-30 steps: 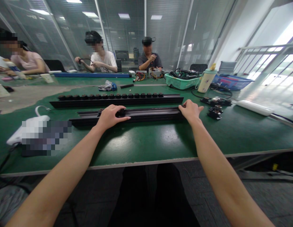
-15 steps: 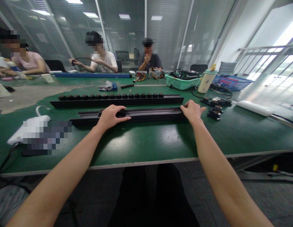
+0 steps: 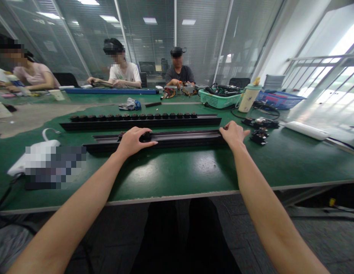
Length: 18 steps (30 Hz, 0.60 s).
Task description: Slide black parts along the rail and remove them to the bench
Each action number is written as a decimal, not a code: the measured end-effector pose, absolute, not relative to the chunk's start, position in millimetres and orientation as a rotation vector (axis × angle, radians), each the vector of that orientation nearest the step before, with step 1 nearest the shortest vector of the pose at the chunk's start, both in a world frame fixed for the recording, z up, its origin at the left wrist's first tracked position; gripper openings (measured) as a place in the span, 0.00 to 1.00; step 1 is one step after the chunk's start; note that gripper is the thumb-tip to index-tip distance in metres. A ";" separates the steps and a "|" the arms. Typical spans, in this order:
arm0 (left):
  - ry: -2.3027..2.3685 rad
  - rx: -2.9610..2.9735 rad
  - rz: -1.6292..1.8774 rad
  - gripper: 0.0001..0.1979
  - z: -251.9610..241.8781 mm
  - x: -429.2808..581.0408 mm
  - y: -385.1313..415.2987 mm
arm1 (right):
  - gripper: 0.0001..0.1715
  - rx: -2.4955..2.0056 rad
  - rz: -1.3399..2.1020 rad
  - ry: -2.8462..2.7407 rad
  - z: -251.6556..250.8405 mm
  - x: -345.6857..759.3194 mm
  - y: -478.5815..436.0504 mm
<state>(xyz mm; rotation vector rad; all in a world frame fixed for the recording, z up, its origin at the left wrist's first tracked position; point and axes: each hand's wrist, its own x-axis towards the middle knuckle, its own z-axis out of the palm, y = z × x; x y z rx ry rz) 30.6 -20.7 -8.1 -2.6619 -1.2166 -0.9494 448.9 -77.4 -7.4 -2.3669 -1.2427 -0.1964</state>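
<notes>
Seemingly, the left hand point(image 3: 134, 141) covers a dark knob point(image 3: 146, 136) on the rail point(image 3: 182, 137).

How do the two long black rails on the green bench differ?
The far rail carries a full row of round black knobs; the near rail shows few. The near rail has the left hand and right hand on it; the far rail is untouched. Both lie parallel on the bench.

Glass partitions point(image 3: 148, 42) line the room beside a bright window point(image 3: 342, 49)
</notes>
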 end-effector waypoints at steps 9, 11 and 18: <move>-1.239 -2.661 -0.944 0.33 -7.6 31.0 -20.2 | 0.16 -2.369 -0.212 -1.191 -8.2 452.8 -77.8; -1.228 -2.661 -0.948 0.33 -7.7 30.8 -20.0 | 0.16 -2.370 -0.214 -1.182 -8.9 454.5 -77.8; -1.217 -2.661 -0.953 0.34 -7.4 30.9 -21.0 | 0.16 -2.391 -0.195 -1.154 -8.8 457.4 -78.2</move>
